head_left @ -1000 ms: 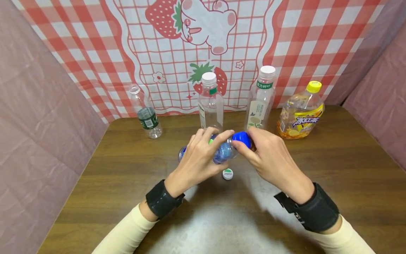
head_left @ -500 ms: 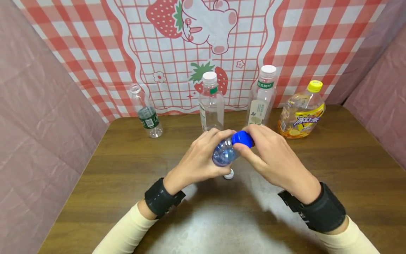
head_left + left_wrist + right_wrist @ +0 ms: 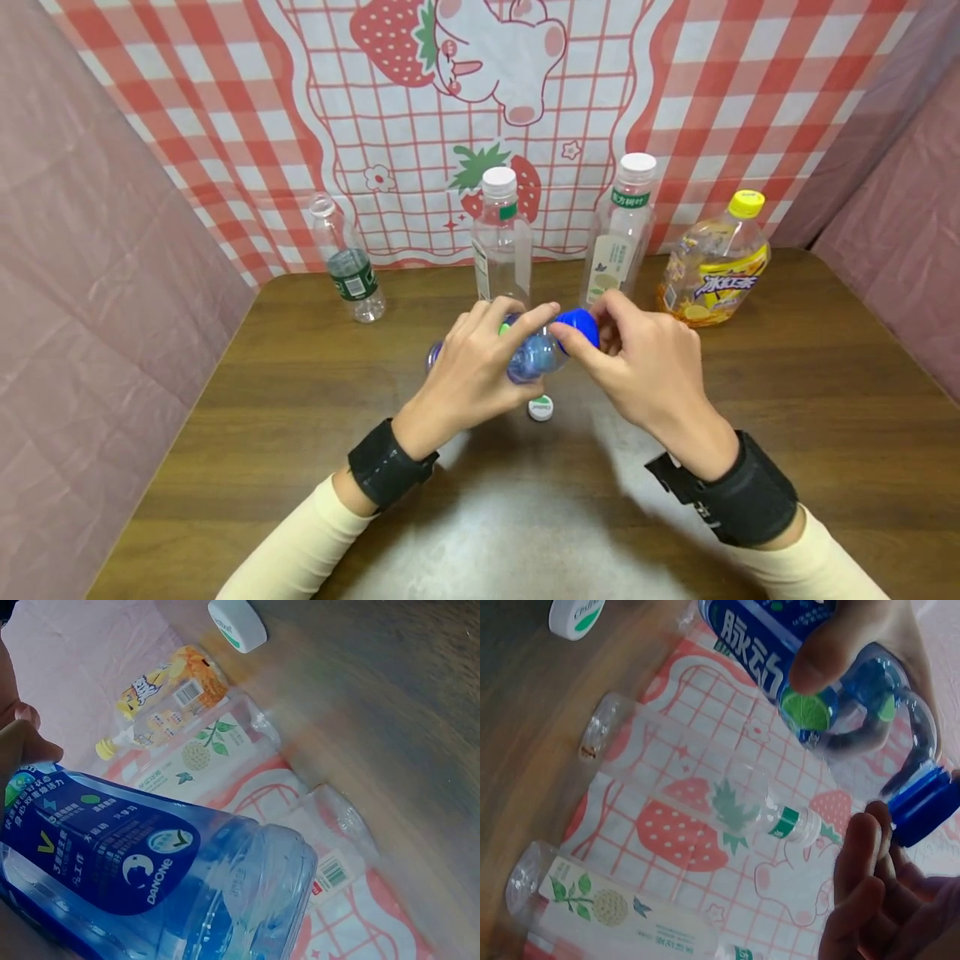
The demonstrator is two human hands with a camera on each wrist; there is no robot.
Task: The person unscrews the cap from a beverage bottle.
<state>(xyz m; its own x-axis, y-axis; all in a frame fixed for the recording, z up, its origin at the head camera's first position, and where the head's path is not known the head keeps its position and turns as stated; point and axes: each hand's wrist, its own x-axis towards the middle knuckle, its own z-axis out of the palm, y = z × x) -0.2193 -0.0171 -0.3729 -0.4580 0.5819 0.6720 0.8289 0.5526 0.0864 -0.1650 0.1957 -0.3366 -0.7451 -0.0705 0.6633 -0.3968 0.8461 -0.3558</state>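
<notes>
My left hand [image 3: 472, 362] grips a clear bottle [image 3: 534, 357] with a blue label, held tilted above the table, its neck toward the right. My right hand [image 3: 648, 358] has thumb and fingers on the blue cap [image 3: 579, 328] at the bottle's neck. In the right wrist view the cap [image 3: 924, 806] sits at the mouth; I cannot tell how tightly. The blue label [image 3: 90, 844] shows in the left wrist view, with the bottle's base pointing away from the palm. Below the bottle, a white cap [image 3: 540, 407] with a green mark lies on the table.
An uncapped bottle [image 3: 352, 271] with a green label stands at the back left. Two clear bottles with white caps, one in the middle [image 3: 501, 242] and one to its right [image 3: 618, 233], stand behind my hands. A yellow-capped bottle [image 3: 716, 271] is at the back right.
My right fingers have shifted around the blue cap, closing over it and then loosening. The left hand rolled the bottle slightly and back, still gripping it.
</notes>
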